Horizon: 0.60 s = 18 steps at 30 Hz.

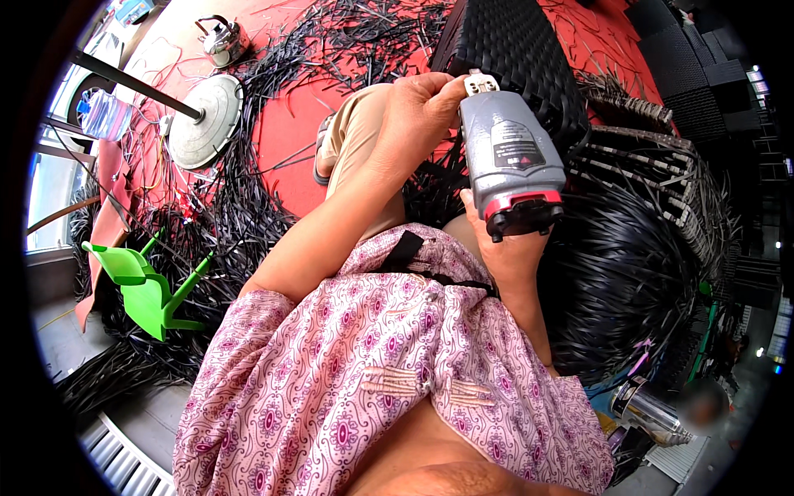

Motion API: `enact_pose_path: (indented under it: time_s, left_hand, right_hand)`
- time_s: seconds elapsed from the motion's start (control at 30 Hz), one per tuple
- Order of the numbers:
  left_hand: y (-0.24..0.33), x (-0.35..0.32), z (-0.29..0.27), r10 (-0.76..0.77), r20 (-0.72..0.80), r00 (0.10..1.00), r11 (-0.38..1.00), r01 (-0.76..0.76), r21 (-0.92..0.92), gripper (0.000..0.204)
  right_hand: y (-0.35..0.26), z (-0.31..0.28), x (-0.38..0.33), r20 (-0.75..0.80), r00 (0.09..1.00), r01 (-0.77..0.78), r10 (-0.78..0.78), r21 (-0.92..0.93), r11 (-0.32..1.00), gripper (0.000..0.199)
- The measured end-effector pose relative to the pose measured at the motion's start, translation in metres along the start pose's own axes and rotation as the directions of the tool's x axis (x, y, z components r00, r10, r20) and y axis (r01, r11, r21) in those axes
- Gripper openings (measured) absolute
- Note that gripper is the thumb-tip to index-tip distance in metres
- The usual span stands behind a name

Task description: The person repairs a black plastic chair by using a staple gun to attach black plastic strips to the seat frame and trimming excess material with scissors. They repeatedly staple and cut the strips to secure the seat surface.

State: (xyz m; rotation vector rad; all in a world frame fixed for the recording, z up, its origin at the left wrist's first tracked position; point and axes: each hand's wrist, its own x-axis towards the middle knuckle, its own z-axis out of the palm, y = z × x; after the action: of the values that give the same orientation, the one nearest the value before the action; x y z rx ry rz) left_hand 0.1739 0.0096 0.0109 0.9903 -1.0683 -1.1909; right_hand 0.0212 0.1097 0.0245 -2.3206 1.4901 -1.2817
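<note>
My right hand [509,244] is wrapped under a grey staple gun [513,145] with a red band and a black end; its body hides the grip and most of my fingers. The gun's metal nose points away from me, against the edge of a black woven wicker piece [529,62]. Beside that nose, my left hand [422,107] is closed, thumb and forefinger pinched at the wicker's edge. What lies between those fingertips is hidden. The wicker piece leans upright in front of my knees.
Loose black strips [273,165] cover much of the red floor [289,161]. A thick bundle of strips [628,281] lies at my right. Leftward are a green plastic chair [149,298], a round grey pole base [207,136], a water bottle [103,116] and a metal kettle [222,41].
</note>
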Motion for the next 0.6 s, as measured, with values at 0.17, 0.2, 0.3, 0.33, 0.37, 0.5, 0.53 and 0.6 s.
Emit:
enact_pose_path:
  time_s: [0.17,0.2,0.3,0.33,0.37,0.5,0.53,0.6]
  left_hand:
    - [0.011,-0.006,0.001,0.043,-0.025,0.999,0.998,-0.042,0.036,0.033]
    - [0.010,-0.005,0.001,0.053,-0.020,0.998,0.998,-0.052,0.032,0.033]
    - [0.008,-0.002,-0.001,0.046,-0.005,0.999,0.999,-0.046,0.011,0.032]
    - [0.009,-0.002,-0.002,0.019,0.000,1.000,1.000,-0.019,-0.001,0.032]
    - [0.009,-0.001,-0.003,-0.007,0.005,1.000,1.000,0.007,-0.014,0.032]
    - [0.005,0.001,-0.006,0.041,-0.005,0.999,0.998,-0.041,0.049,0.032]
    - [0.000,0.004,-0.009,0.064,0.012,0.998,0.993,-0.065,0.099,0.033]
    - [0.002,0.002,-0.006,0.043,0.015,0.999,0.998,-0.044,0.050,0.034]
  right_hand:
    - [-0.001,0.004,-0.001,0.004,0.998,-0.055,0.056,-0.054,0.997,0.036]
    - [-0.003,0.004,-0.002,0.010,0.997,-0.076,0.077,-0.060,0.995,0.036]
    - [-0.012,0.006,-0.004,0.044,0.981,-0.187,0.188,-0.015,0.982,0.045]
    - [-0.013,0.008,-0.004,0.052,0.975,-0.218,0.217,0.011,0.976,0.048]
    - [-0.013,0.010,-0.005,0.061,0.967,-0.248,0.246,0.037,0.968,0.051]
    - [-0.011,0.009,0.000,0.019,0.991,-0.134,0.133,0.032,0.990,0.050]
    - [-0.006,0.007,-0.001,0.014,0.998,-0.057,0.057,-0.001,0.998,0.050]
    - [-0.002,0.010,-0.008,-0.029,0.992,-0.114,0.119,0.126,0.985,0.051]
